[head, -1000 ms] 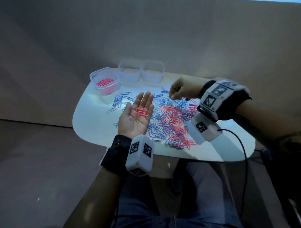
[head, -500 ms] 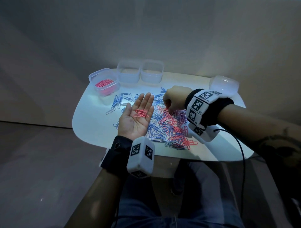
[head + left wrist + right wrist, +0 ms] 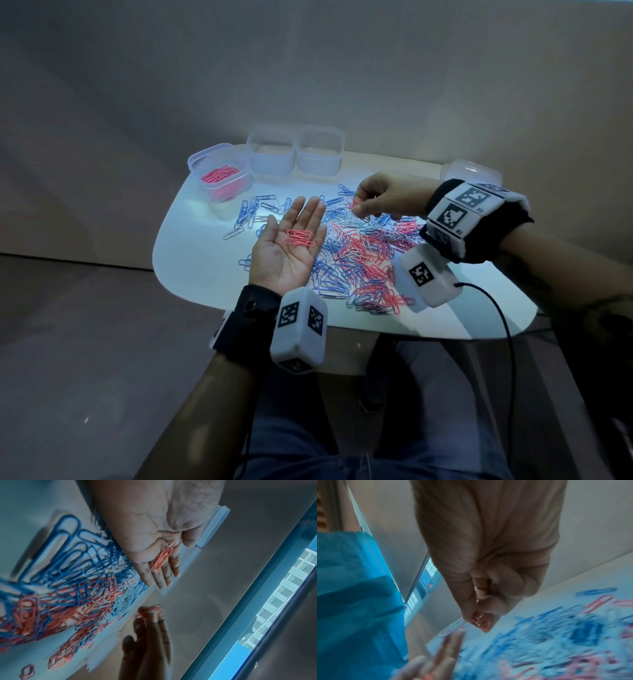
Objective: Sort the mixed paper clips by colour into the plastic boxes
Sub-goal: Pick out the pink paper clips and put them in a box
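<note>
A mixed heap of blue, pink and white paper clips (image 3: 356, 257) covers the middle of the white table (image 3: 191, 260). My left hand (image 3: 291, 243) lies palm up over the heap's left side, fingers straight, with a few pink clips (image 3: 299, 237) resting on the palm; these pink clips (image 3: 162, 557) also show in the left wrist view. Just right of those fingertips, my right hand (image 3: 359, 205) pinches a pink clip (image 3: 477, 620) between thumb and fingers above the heap. A clear box with pink clips (image 3: 221, 178) stands at the back left.
Two clear boxes (image 3: 272, 152) (image 3: 320, 150) stand side by side at the table's back edge, with nothing visible inside. Another clear plastic box (image 3: 474, 173) sits at the back right behind my right wrist. A black cable (image 3: 503, 329) trails off the front right edge.
My right hand dipped into the heap, then lifted away to the left holding a pink clip, toward my left fingertips. The left hand stayed palm up with its clips.
</note>
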